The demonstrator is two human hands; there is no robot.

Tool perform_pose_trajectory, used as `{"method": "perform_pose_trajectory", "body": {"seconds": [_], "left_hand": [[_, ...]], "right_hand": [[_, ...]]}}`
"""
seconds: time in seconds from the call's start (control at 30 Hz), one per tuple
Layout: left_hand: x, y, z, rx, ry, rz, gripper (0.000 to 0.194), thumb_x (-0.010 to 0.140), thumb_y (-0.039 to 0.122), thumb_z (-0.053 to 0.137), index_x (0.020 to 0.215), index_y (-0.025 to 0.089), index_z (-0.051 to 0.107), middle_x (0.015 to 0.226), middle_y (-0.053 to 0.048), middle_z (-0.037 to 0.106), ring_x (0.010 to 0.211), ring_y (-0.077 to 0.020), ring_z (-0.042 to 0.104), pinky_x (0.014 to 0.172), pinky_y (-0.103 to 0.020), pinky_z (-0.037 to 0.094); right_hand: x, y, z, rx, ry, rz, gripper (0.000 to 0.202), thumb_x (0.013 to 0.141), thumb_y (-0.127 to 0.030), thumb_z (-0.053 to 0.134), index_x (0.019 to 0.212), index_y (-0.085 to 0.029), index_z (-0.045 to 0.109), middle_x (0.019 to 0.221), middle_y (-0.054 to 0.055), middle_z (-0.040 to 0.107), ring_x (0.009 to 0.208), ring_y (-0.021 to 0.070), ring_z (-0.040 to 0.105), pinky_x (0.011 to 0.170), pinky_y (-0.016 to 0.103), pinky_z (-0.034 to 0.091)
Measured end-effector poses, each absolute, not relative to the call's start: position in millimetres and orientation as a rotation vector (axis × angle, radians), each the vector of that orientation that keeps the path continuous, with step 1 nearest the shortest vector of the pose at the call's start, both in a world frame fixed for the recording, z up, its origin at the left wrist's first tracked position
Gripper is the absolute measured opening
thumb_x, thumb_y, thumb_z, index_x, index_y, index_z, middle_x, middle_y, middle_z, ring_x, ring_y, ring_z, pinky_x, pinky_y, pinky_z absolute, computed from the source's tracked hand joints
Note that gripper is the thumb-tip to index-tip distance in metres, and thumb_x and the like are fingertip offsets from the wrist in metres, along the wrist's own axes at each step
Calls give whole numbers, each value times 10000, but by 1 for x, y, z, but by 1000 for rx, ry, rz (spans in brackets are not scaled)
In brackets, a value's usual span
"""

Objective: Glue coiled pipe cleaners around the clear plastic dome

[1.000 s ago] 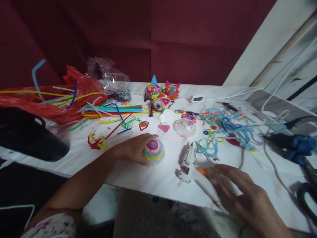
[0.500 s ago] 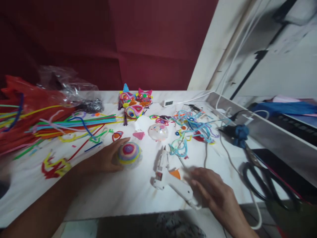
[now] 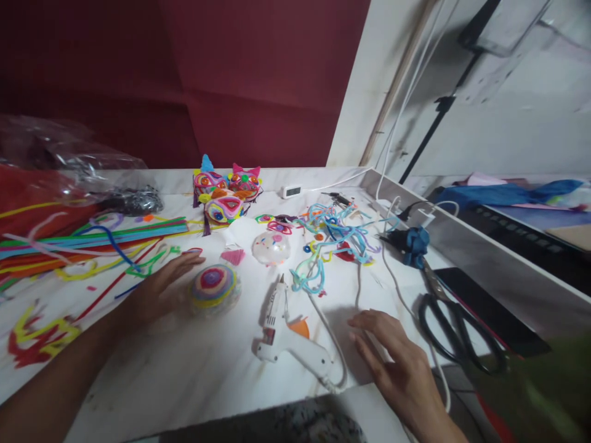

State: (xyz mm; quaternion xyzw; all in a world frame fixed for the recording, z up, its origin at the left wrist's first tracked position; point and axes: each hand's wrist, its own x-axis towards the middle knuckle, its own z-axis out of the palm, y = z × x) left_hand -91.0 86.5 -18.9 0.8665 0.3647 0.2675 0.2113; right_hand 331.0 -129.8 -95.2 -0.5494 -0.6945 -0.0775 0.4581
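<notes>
Head view gives me both bare hands over a white table (image 3: 217,363), neither one gripping anything. I see the left hand (image 3: 168,280) with its fingers stretched out and apart from the thumb side, just beside the dome (image 3: 213,284); the hand is blurred there, and I cannot tell whether it touches. That dome sits round side up on the table, ringed in pink, blue, orange and yellow over a clear rim. On my right, the right hand (image 3: 397,363) is loosely spread, fingers slightly curled, near the glue gun (image 3: 290,342) but apart from it. I make out the gun lying on its side, nozzle pointing toward the back, orange trigger (image 3: 300,327) facing the right hand. Behind these I have a clear bowl (image 3: 271,248) with coloured specks, upside down, a pink scrap (image 3: 233,256) to its left, and a tangle of blue strands (image 3: 339,229) to its right. Three colourful toy heads (image 3: 224,209) cluster farther back. Black-handled scissors (image 3: 459,323) lie beside a dark phone (image 3: 489,311) at far right.
</notes>
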Motion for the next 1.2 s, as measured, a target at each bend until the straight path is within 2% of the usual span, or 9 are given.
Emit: {"method": "perform_pose_trajectory", "body": {"seconds": [0.17,0.33,0.5,0.6,0.7,0.8,0.97,1.03,1.2], "left_hand": [[-73,75,-9,2360,1372,1015,422,732,555,443,1003,260,578,1015,-38,658,898,-203,644,794,-360,533],[-66,68,-10,2395,1464,1173,337,740,515,421,884,277,611,779,-16,693,733,-180,653,669,-322,528],[-72,70,-16,2400,1566,1230,389,746,542,394,850,244,622,742,-3,690,671,-163,649,641,-289,519],[-75,72,-20,2413,1614,1228,422,736,584,384,839,251,622,739,7,686,656,-153,646,628,-265,523],[-74,72,-21,2394,1662,1190,467,723,628,361,822,256,625,749,9,688,668,-160,653,621,-264,531],[-69,69,-17,2365,1712,1181,511,708,663,336,813,258,629,749,7,690,672,-174,657,638,-284,537],[-66,68,-13,2322,1746,1212,455,694,642,355,764,288,632,727,32,691,640,-170,661,627,-270,533],[-69,71,-15,2311,1744,1199,413,677,624,381,759,305,630,703,54,693,612,-159,661,575,-245,527],[-77,76,-23,2270,1764,1210,409,656,617,388,753,300,628,724,51,702,642,-169,671,552,-235,532]], "right_hand": [[352,-115,-65,-1296,-1849,-158,194,1193,-166,639,1139,-294,774,926,22,831,805,231,853,700,333,691],[379,-50,-47,-1339,-2098,-192,289,1222,-202,548,1138,-262,819,971,87,855,890,267,862,801,390,716],[392,42,-40,-1474,-2288,-110,388,1128,-71,560,1164,-269,892,1154,117,915,1083,296,853,975,424,690],[391,79,-38,-1546,-2405,-71,318,1081,-89,672,1160,-283,911,1198,120,918,1171,335,816,1054,461,633],[389,97,-38,-1585,-2502,-32,225,1070,-137,748,1055,-298,904,1128,104,918,1160,344,798,1080,479,580],[392,100,-37,-1597,-2537,-16,249,1119,-185,721,953,-290,875,1027,98,904,1101,331,805,1080,480,561],[413,91,-23,-1638,-2391,-64,321,1171,-197,609,1153,-300,913,1121,116,923,1104,319,852,1043,448,622],[425,88,-16,-1662,-2296,-83,349,1171,-203,584,1158,-304,917,1132,118,929,1091,309,870,1012,424,651],[446,87,2,-1761,-2051,-100,202,1136,-263,681,1111,-239,880,1076,91,922,994,269,878,964,407,684]]}}
